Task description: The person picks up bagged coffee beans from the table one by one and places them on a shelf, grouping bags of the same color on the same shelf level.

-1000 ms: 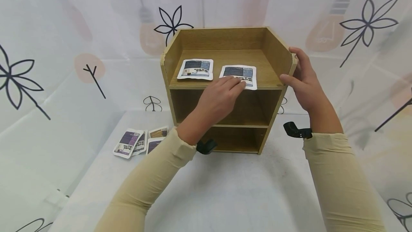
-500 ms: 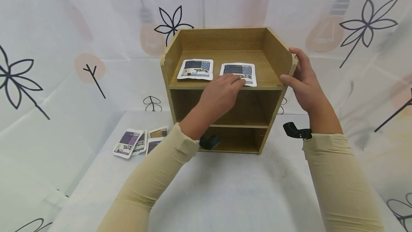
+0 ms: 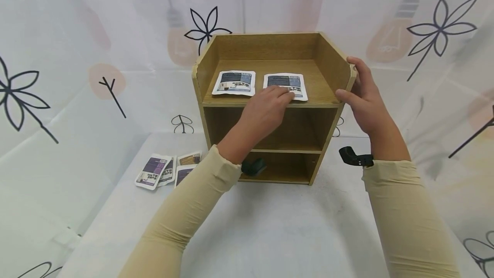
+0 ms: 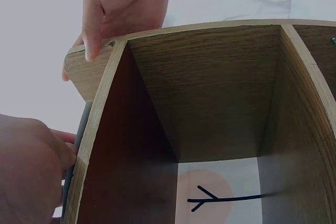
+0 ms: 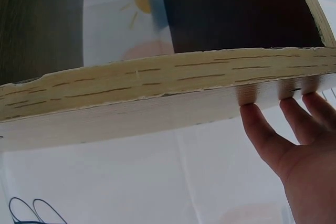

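Observation:
A small wooden shelf unit (image 3: 266, 151) stands on the white surface in the head view. Two flat white pouches with dark blue labels lie on its top shelf: a left pouch (image 3: 233, 83) and a right pouch (image 3: 299, 83). My left hand (image 3: 266, 108) rests its fingers on the near part of the right pouch, covering its lower left corner. In the left wrist view, the pouch edge (image 4: 84, 124) lies along the board beside my thumb. My right hand (image 3: 364, 98) grips the unit's right side panel (image 3: 335, 64), thumb in front and fingers behind.
Several pouches with purple and brown labels, among them a purple pouch (image 3: 154, 170), lie on the white tabletop (image 3: 293, 235) left of the unit. A patterned white sheet (image 3: 127, 25) hangs close behind and at both sides.
The right pouch has slid back from the top shelf's front edge, with my left hand moving along slightly. My right hand keeps its hold on the side panel.

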